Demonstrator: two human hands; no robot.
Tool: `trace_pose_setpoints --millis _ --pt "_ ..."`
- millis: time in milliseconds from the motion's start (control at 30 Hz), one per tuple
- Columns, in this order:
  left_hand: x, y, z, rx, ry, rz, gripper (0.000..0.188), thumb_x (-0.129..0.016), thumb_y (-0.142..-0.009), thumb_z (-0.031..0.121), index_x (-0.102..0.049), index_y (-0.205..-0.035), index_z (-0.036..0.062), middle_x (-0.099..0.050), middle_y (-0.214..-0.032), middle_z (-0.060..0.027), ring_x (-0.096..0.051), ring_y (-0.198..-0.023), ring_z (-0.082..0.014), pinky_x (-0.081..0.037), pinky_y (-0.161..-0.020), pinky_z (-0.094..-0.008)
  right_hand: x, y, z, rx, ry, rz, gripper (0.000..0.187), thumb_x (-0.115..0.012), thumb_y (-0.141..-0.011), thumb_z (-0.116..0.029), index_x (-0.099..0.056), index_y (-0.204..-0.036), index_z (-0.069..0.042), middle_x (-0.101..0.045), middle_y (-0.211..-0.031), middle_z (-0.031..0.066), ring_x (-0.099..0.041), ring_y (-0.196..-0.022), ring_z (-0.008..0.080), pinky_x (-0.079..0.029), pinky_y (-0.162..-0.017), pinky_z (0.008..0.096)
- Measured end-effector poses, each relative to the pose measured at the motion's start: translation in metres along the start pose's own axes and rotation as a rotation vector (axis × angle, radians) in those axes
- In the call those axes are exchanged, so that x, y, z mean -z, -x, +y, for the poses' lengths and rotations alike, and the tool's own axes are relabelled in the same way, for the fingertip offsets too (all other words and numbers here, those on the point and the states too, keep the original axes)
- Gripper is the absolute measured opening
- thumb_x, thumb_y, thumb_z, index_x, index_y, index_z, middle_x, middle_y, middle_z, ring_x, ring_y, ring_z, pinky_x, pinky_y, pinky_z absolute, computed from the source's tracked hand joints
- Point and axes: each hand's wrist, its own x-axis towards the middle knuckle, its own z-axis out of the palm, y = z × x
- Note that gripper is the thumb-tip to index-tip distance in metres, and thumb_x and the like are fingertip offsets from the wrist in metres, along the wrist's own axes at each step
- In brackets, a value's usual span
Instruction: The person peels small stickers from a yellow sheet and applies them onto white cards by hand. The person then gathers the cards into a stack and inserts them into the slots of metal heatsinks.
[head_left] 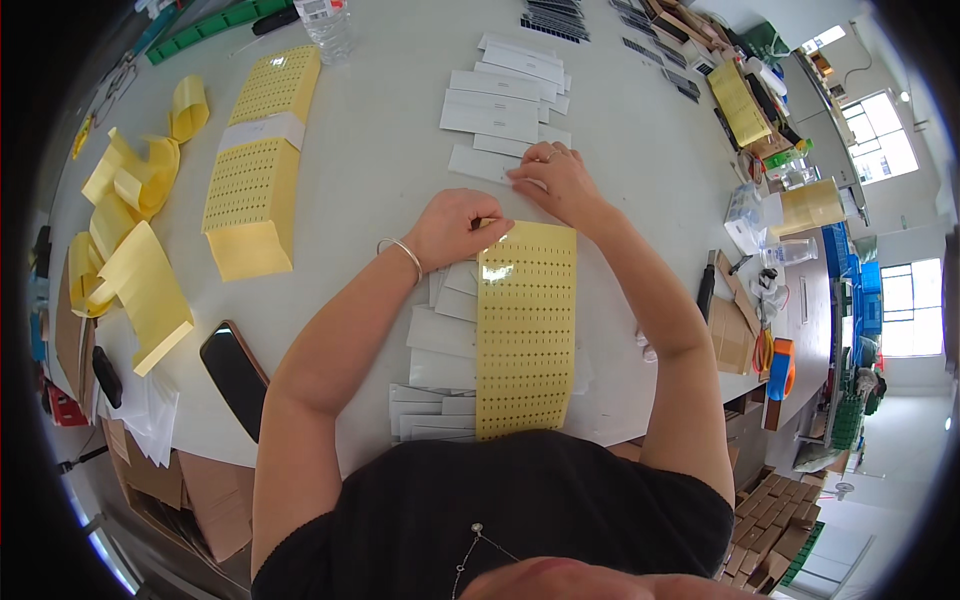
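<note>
Left fingers (495, 233) pinch yellow sheet's (527, 330) edge.

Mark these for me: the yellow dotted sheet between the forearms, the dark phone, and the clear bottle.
Yellow dotted sheet (526, 330): head view, middle of its dotted face.
Dark phone (235, 371): head view, middle of its dark face.
Clear bottle (332, 39): head view, its see-through body.

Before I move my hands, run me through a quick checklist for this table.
1. Left hand at the far edge of the yellow sheet: ok.
2. Right hand at the far white cards: ok.
3. Far white cards neatly aligned: not ok, staggered and overlapping.
4. Phone clear of the yellow sheet: ok.
5. Bottle away from both hands: ok.
6. Bottle capped: cannot tell, its top is out of frame.
</note>
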Motion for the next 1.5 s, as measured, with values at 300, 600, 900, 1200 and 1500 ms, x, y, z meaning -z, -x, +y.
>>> trace_pose_setpoints --millis 300,600,900,1200,1500 --pt "-0.003 -0.007 0.000 0.016 -0.014 0.134 0.031 -0.063 -0.085 0.025 -0.055 -0.068 0.0005 -0.054 -0.062 -0.0110 -0.049 -0.057 -0.0277 -0.041 -0.057 -0.0352 0.042 0.015 0.001 -0.183 -0.726 -0.115 0.012 -0.066 -0.084 -0.012 -0.070 -0.093 -0.005 -0.066 -0.093 0.0073 -0.060 -0.088 0.0173 -0.048 -0.077 0.0290" --pt "-0.004 -0.006 -0.012 0.048 0.144 0.124 0.033 -0.047 -0.099 0.023 -0.051 -0.077 -0.0020 -0.044 -0.061 -0.0024 -0.036 -0.060 -0.0102 -0.037 -0.056 -0.0274 0.029 0.011 -0.049 0.174 -0.103 0.140 0.008 -0.070 -0.079 -0.016 -0.067 -0.082 -0.010 -0.063 -0.082 0.0001 -0.058 -0.084 0.0209 -0.038 -0.091 0.0372" --pt "-0.002 -0.006 -0.008 0.090 0.126 0.163 0.035 -0.049 -0.098 0.023 -0.048 -0.073 -0.0023 -0.041 -0.059 -0.0027 -0.034 -0.059 -0.0098 -0.035 -0.054 -0.0285 0.022 -0.027 -0.014 0.015 -0.319 0.189 0.007 -0.062 -0.083 -0.017 -0.064 -0.081 -0.010 -0.063 -0.090 0.0026 -0.054 -0.096 0.0256 -0.035 -0.093 0.0422" --pt "-0.001 -0.009 -0.006 0.022 -0.070 0.121 0.036 -0.053 -0.093 0.025 -0.049 -0.068 -0.0013 -0.051 -0.063 -0.0182 -0.046 -0.059 -0.0348 -0.039 -0.058 -0.0414 -0.017 -0.089 0.022 -0.225 0.058 0.058 0.014 -0.059 -0.085 -0.022 -0.066 -0.090 -0.010 -0.062 -0.101 0.0049 -0.054 -0.100 0.0257 -0.037 -0.092 0.0418" --pt "0.000 -0.008 -0.006 -0.046 -0.113 0.138 0.036 -0.054 -0.092 0.026 -0.052 -0.068 0.0004 -0.052 -0.062 -0.0157 -0.047 -0.059 -0.0335 -0.040 -0.058 -0.0411 -0.009 -0.068 0.026 0.041 0.111 0.074 0.040 -0.068 -0.079 -0.020 -0.051 -0.116 -0.012 -0.063 -0.103 0.0076 -0.056 -0.103 0.0282 -0.037 -0.093 0.0444"
